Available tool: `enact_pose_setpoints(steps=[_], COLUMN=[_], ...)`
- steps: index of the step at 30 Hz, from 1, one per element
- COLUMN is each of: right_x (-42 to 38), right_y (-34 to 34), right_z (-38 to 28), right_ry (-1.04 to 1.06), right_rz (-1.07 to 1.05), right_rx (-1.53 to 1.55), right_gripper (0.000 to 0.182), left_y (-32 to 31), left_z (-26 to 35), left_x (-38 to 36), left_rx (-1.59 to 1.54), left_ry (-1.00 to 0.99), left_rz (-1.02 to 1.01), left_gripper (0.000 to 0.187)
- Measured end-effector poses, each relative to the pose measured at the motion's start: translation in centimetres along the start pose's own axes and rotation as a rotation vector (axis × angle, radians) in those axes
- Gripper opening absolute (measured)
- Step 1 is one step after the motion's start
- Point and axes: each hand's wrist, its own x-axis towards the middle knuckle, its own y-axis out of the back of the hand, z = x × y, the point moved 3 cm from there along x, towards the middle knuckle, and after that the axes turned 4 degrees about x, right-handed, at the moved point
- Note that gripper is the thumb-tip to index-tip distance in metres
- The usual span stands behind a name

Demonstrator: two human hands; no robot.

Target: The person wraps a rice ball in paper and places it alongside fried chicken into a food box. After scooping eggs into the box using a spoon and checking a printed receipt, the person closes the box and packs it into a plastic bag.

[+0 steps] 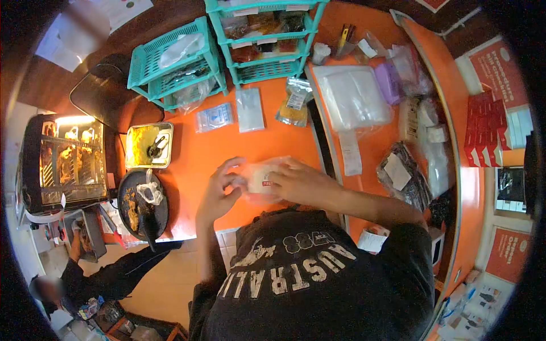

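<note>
Close in front of my chest, above the orange counter, is a pale round tub or packet [260,181] with a small red label. Clear plastic, apparently a bag [259,197], surrounds it. My right hand [296,181] lies over its right side, fingers bent onto it. At its left edge my left hand [220,190] has curved fingers and thumb pinching the plastic. The underside of the packet and some fingertips are hidden.
Teal tiered racks [267,71] with packets stand at the back. Left are a metal tray [169,149], a black pan [162,196] and a lit glass food cabinet [74,162]. Stacked plastic bags [352,94] lie right. Another person [108,278] is at lower left.
</note>
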Motion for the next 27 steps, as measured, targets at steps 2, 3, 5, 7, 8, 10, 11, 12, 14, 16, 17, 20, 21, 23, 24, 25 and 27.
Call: enact_pose_setpoints(steps=[2,3,5,7,8,10,11,12,14,16,17,20,21,23,24,25,27], right_x=[0.7,1.0,1.1,0.3,-0.3,-1.9,-2.7,-3.0,-3.7,-3.3,-2.7,-0.8,-0.3,0.3,0.5,0.9,1.6], right_y=[0.6,0.9,1.9,2.6,2.5,1.8,1.3,0.2,-4.7,-11.6,-14.3,-19.4,-20.2,-21.3,-21.6,-21.9,-22.2], right_z=[-0.5,-0.7,-0.1,0.7,1.3,2.5,3.2,3.4,3.7,3.8,3.4,2.4,2.2,2.2,2.3,2.6,2.9], right_ry=[0.182,0.172,-0.050,-0.182,-0.302,-0.308,-0.300,-0.310,-0.347,-0.378,-0.393,-0.412,-0.416,-0.430,-0.435,-0.439,-0.449], right_rz=[0.335,0.340,0.330,0.297,0.255,0.408,0.561,0.571,0.787,0.866,0.843,0.718,0.678,0.629,0.612,0.598,0.565], right_rx=[0.005,-0.003,-0.098,0.004,0.110,0.299,0.476,0.475,0.716,0.861,0.894,0.907,0.893,0.847,0.820,0.789,0.727], right_gripper=[0.023,0.023,0.030,0.044,0.059,0.067,0.076,0.076,0.076,0.075,0.074,0.073,0.072,0.071,0.071,0.071,0.070], left_y=[-2.4,-3.7,-6.0,-7.1,-7.3,-7.2,-7.4,-7.2,-7.2,-8.3,-9.2,-14.2,-16.3,-17.6,-17.7,-17.8,-16.2], left_z=[0.3,0.4,-0.8,0.1,0.2,-0.3,-0.5,-0.9,-0.4,1.5,1.5,0.2,-0.5,-0.6,0.0,0.9,2.8], left_x=[1.2,1.9,2.4,2.5,2.6,2.9,3.0,3.0,3.5,3.9,4.2,4.9,4.8,3.6,2.7,2.0,0.7], left_rx=[-0.163,-0.325,-0.391,-0.465,-0.460,-0.444,-0.436,-0.595,-0.746,-0.893,-0.887,-0.936,-0.795,-0.646,-0.568,-0.490,-0.295], left_ry=[0.038,0.081,0.013,0.007,0.011,0.257,0.258,0.207,0.156,0.127,0.135,0.308,0.296,0.302,0.334,0.364,0.332], left_rz=[-0.032,-0.062,-0.073,-0.130,-0.140,0.000,-0.013,0.113,0.231,0.209,0.202,0.104,-0.046,-0.188,-0.305,-0.425,-0.484], left_gripper=[0.071,0.071,0.071,0.068,0.068,0.061,0.061,0.056,0.051,0.044,0.044,0.039,0.036,0.033,0.033,0.034,0.033])
